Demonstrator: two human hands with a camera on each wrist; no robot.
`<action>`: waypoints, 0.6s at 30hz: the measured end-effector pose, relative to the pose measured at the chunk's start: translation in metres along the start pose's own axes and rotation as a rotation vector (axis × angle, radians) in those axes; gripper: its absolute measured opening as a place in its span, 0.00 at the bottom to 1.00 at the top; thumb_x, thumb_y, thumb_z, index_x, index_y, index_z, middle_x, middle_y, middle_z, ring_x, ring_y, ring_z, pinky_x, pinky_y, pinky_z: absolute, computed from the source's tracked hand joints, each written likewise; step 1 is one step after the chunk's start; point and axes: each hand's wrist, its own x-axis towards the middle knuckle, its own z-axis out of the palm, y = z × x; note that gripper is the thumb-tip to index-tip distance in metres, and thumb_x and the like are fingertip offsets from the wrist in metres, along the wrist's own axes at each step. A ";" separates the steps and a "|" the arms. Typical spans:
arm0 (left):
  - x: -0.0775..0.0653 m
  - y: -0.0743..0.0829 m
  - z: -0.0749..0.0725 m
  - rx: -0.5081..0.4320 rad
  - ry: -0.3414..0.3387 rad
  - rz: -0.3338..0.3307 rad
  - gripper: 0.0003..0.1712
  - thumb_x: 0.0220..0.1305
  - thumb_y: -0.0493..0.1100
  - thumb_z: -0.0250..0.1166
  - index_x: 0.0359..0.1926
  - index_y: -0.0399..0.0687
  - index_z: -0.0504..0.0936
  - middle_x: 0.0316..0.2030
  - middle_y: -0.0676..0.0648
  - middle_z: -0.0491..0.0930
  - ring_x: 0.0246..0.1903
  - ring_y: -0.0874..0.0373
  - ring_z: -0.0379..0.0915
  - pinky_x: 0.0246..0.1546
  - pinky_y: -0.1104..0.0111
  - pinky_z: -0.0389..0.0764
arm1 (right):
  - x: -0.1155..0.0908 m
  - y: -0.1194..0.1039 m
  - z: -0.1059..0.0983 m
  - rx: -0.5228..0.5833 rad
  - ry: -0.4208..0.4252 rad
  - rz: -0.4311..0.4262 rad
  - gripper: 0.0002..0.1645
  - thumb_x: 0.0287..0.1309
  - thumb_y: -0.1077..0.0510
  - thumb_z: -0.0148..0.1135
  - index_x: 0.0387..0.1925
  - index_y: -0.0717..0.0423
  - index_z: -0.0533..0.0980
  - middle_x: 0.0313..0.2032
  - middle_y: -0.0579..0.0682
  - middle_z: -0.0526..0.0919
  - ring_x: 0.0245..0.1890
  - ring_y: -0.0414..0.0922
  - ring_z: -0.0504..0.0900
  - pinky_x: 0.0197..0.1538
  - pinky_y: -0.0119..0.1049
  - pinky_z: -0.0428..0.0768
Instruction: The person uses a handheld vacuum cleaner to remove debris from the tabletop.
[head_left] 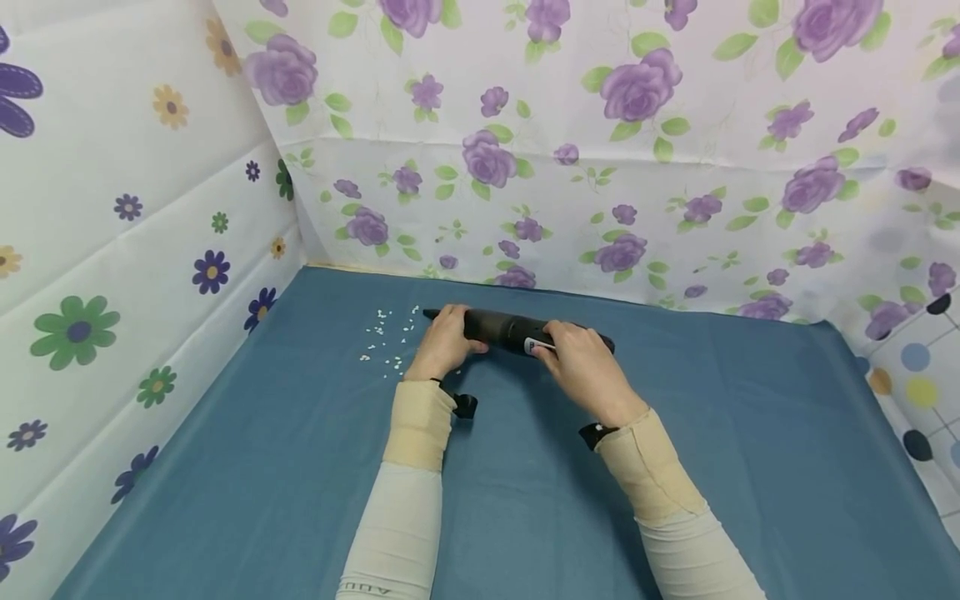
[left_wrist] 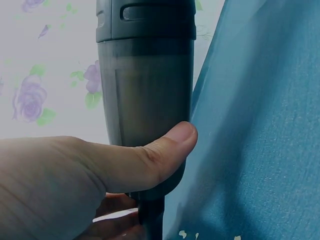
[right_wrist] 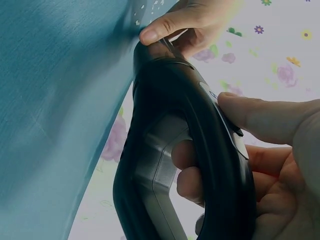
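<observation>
A black handheld vacuum cleaner (head_left: 502, 329) is held over the blue cloth, its narrow nozzle (head_left: 431, 313) pointing left. My left hand (head_left: 442, 340) grips its front end, the thumb across the smoky see-through dust cup (left_wrist: 150, 95) in the left wrist view. My right hand (head_left: 588, 367) holds the loop handle (right_wrist: 215, 150), fingers curled through the opening and thumb on top near a pale label. White crumbs (head_left: 386, 333) lie scattered on the cloth beside the nozzle and left hand. Part of the nozzle is hidden behind my left fingers.
Blue cloth (head_left: 300, 467) covers the table. A white sheet with purple roses (head_left: 487, 158) hangs along the back edge, and a flower-printed sheet (head_left: 150, 250) along the left. On the right edge hangs a dotted sheet (head_left: 922, 392). Both wrists wear black straps.
</observation>
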 end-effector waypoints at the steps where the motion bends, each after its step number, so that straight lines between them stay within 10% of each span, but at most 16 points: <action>1: 0.000 0.000 -0.001 0.003 0.001 -0.002 0.42 0.53 0.48 0.73 0.66 0.42 0.66 0.65 0.39 0.64 0.62 0.43 0.62 0.63 0.50 0.66 | 0.000 0.000 0.000 0.004 -0.002 0.002 0.17 0.66 0.52 0.59 0.46 0.62 0.75 0.36 0.57 0.81 0.28 0.46 0.79 0.32 0.40 0.79; 18: -0.001 0.001 0.003 -0.026 0.021 0.012 0.41 0.55 0.48 0.72 0.66 0.42 0.65 0.66 0.39 0.63 0.63 0.43 0.62 0.63 0.51 0.67 | 0.000 0.000 -0.001 0.000 0.007 0.000 0.16 0.66 0.52 0.59 0.45 0.62 0.75 0.36 0.57 0.81 0.28 0.46 0.78 0.31 0.40 0.78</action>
